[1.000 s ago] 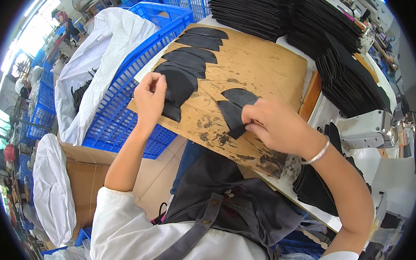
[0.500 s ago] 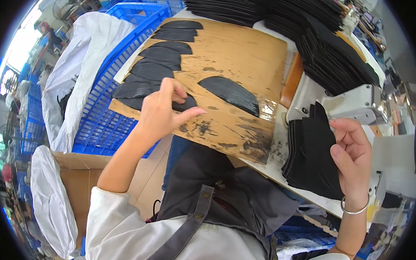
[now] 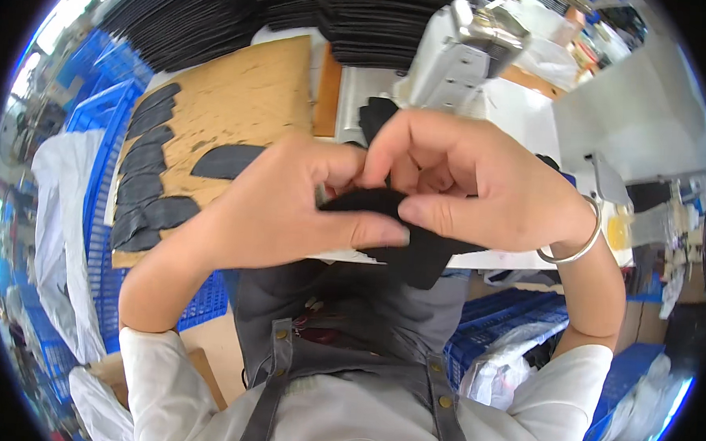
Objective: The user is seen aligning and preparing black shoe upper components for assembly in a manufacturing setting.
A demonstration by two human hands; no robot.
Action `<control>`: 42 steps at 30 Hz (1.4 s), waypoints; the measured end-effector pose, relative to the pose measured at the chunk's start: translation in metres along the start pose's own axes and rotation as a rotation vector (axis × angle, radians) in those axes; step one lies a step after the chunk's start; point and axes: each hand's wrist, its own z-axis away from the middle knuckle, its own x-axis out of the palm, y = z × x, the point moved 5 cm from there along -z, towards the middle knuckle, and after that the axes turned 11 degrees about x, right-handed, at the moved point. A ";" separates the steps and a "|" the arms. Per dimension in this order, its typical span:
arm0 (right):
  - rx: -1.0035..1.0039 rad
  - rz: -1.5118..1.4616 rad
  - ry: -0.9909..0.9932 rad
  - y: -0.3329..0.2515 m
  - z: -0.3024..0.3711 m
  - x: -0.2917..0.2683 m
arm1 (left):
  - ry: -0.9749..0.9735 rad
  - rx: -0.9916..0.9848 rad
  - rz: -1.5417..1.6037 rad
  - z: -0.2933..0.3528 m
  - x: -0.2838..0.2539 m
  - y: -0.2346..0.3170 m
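Pinching black fabric piece (image 3: 415, 239) | left hand (image 3: 290, 210), right hand (image 3: 465, 186) both closed on it | above bench edge

Both hands — left hand (image 3: 290, 210) and right hand (image 3: 473, 186) — cover most of the black fabric piece (image 3: 422, 251) at frame centre; its upper outline is hidden. Black stacks (image 3: 220, 18) are cut off at the top edge.
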 end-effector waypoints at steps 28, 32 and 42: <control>0.360 0.272 0.566 0.074 0.067 -0.040 | -0.192 0.061 -0.352 -0.080 0.045 -0.044; 0.361 0.292 0.583 0.076 0.066 -0.039 | -0.187 0.079 -0.377 -0.080 0.045 -0.044; 0.342 0.315 0.590 0.076 0.066 -0.039 | -0.177 0.105 -0.371 -0.079 0.047 -0.044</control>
